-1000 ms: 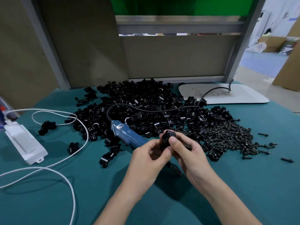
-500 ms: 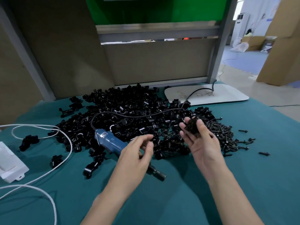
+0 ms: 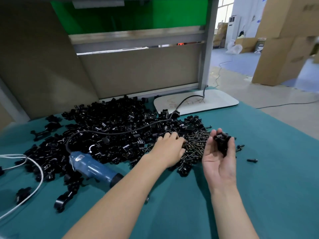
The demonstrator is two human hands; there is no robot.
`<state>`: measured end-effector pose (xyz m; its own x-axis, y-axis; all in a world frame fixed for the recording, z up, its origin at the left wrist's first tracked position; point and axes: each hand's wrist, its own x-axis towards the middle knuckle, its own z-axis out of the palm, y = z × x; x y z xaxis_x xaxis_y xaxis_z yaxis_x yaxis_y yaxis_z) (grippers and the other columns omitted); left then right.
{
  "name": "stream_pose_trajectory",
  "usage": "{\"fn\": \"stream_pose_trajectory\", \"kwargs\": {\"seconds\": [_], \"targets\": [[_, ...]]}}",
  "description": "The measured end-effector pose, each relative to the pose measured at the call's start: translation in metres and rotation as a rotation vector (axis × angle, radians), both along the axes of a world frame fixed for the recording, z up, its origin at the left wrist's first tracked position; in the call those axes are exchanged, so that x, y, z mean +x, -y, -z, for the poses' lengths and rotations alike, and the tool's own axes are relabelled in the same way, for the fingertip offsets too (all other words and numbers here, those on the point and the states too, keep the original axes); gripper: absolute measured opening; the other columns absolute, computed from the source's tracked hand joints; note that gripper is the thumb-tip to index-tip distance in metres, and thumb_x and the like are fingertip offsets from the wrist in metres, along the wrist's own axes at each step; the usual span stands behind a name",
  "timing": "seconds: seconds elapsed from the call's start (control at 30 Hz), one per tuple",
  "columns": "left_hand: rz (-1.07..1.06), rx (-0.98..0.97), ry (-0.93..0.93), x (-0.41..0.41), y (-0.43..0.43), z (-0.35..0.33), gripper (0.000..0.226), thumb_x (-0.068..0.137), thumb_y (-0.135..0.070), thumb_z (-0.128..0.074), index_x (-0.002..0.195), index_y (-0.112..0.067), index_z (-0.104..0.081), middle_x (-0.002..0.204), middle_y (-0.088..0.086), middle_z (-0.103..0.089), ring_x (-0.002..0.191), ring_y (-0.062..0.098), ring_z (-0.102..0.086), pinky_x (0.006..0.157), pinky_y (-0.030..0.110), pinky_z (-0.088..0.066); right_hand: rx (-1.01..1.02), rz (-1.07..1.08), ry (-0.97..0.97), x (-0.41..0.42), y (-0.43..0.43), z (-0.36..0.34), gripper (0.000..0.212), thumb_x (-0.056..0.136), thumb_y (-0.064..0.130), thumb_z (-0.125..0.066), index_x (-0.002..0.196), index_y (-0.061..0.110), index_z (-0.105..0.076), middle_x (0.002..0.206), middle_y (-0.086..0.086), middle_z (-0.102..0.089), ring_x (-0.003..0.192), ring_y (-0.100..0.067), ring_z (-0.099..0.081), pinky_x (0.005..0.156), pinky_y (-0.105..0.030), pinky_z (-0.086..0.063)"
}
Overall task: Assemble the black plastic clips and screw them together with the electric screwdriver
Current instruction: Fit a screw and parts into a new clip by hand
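While idle, screwdriver [image 3: 93, 167] nose near-right; right grip [image 3: 219, 159] round clip [image 3: 222, 141], left grip [image 3: 168, 149] unclear

Only two hands and their forearms show of the person. The left hand [image 3: 170, 149] and the right hand [image 3: 218, 163] are bare, as are the left forearm [image 3: 120, 195] and the right forearm [image 3: 229, 209], uncovered from the wrists back to the near edge of the view. Both forearms are slim and smooth. Creases line the right hand's palm, and knuckles ridge the left hand's back. The fingers are slender; the nails are too blurred to tell.
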<state>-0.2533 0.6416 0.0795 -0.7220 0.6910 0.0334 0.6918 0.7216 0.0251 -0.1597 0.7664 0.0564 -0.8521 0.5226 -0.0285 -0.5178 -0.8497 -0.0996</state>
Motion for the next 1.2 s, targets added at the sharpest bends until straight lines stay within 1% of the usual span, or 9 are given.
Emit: {"fn": "stream_pose_trajectory", "kwargs": {"seconds": [0.13,0.23,0.37,0.47,0.57,0.73,0.87,1.13,1.2], "targets": [[0.005,0.003,-0.128,-0.006,-0.014,0.007,0.031,0.105,-0.035,-0.046,0.13,-0.017,-0.053,0.13,0.006,-0.054,0.123,0.028,-0.047,0.099,0.042,-0.039,0.014,-0.058,0.012,-0.004,0.001,0.003,0.033,0.094,0.029,-0.064,0.092,0.002,-0.082,0.104,-0.008,-0.077,0.097,-0.018,-0.076,0.076,-0.025,-0.063],[0.035,0.056,-0.187,-0.005,-0.012,0.006,0.025,0.105,-0.035,-0.046,0.123,-0.02,-0.056,0.124,0.003,-0.057,0.119,0.025,-0.05,0.096,0.039,-0.039,0.031,-0.094,0.038,-0.005,0.003,0.002,0.034,0.092,0.029,-0.065,0.11,0.002,-0.074,0.105,-0.008,-0.076,0.096,-0.018,-0.076,0.075,-0.025,-0.063],[-0.023,0.488,0.035,0.009,0.01,-0.004,0.017,0.103,-0.037,-0.047,0.111,-0.03,-0.06,0.103,-0.013,-0.064,0.101,0.012,-0.056,0.09,0.035,-0.046,0.145,-0.156,0.113,-0.005,0.012,-0.002,0.039,0.091,0.029,-0.065,0.121,0.004,-0.065,0.113,-0.009,-0.075,0.097,-0.019,-0.076,0.071,-0.024,-0.062],[-0.1,0.907,0.226,0.02,0.042,-0.014,0.012,0.103,-0.036,-0.051,0.102,-0.041,-0.061,0.082,-0.013,-0.068,0.076,0.008,-0.064,0.069,0.028,-0.052,0.421,-0.241,0.186,-0.004,0.028,-0.007,0.041,0.091,0.032,-0.064,0.12,0.004,-0.067,0.119,-0.011,-0.075,0.101,-0.024,-0.076,0.068,-0.027,-0.062],[-0.127,1.161,0.39,0.026,0.078,-0.019,0.026,0.105,-0.026,-0.051,0.101,-0.045,-0.067,0.081,-0.017,-0.068,0.074,0.005,-0.066,0.066,0.02,-0.051,0.682,-0.313,0.232,-0.005,0.052,-0.01,0.042,0.088,0.031,-0.067,0.119,0.004,-0.067,0.123,-0.013,-0.074,0.107,-0.03,-0.074,0.068,-0.033,-0.062],[-0.11,1.017,0.367,0.023,0.113,-0.019,0.031,0.103,-0.017,-0.054,0.101,-0.045,-0.067,0.085,-0.025,-0.07,0.083,-0.001,-0.068,0.074,0.013,-0.048,0.955,-0.323,0.246,-0.007,0.083,-0.002,0.022,0.094,0.03,-0.073,0.111,0.018,-0.077,0.121,-0.013,-0.074,0.113,-0.031,-0.071,0.08,-0.038,-0.061],[-0.116,0.954,0.326,0.018,0.124,-0.021,0.021,0.098,-0.022,-0.065,0.096,-0.043,-0.065,0.09,-0.024,-0.071,0.089,-0.003,-0.067,0.084,0.018,-0.051,1.065,-0.292,0.26,-0.008,0.093,0.003,0.027,0.089,0.035,-0.074,0.114,0.025,-0.077,0.118,-0.009,-0.076,0.112,-0.025,-0.072,0.085,-0.035,-0.061],[-0.093,0.896,0.307,0.016,0.13,-0.017,0.011,0.095,-0.028,-0.069,0.095,-0.038,-0.073,0.093,-0.013,-0.068,0.088,0.0,-0.063,0.082,0.02,-0.05,1.141,-0.289,0.264,-0.011,0.096,0.008,0.045,0.081,0.051,-0.082,0.118,0.025,-0.076,0.114,-0.012,-0.076,0.112,-0.028,-0.072,0.087,-0.035,-0.061],[-0.097,0.905,0.32,0.015,0.133,-0.017,0.01,0.095,-0.027,-0.069,0.097,-0.036,-0.074,0.094,-0.012,-0.068,0.088,0.0,-0.064,0.084,0.02,-0.05,1.122,-0.278,0.267,-0.013,0.095,0.009,0.041,0.082,0.046,-0.081,0.117,0.024,-0.076,0.113,-0.013,-0.076,0.111,-0.029,-0.072,0.086,-0.034,-0.061]]}}
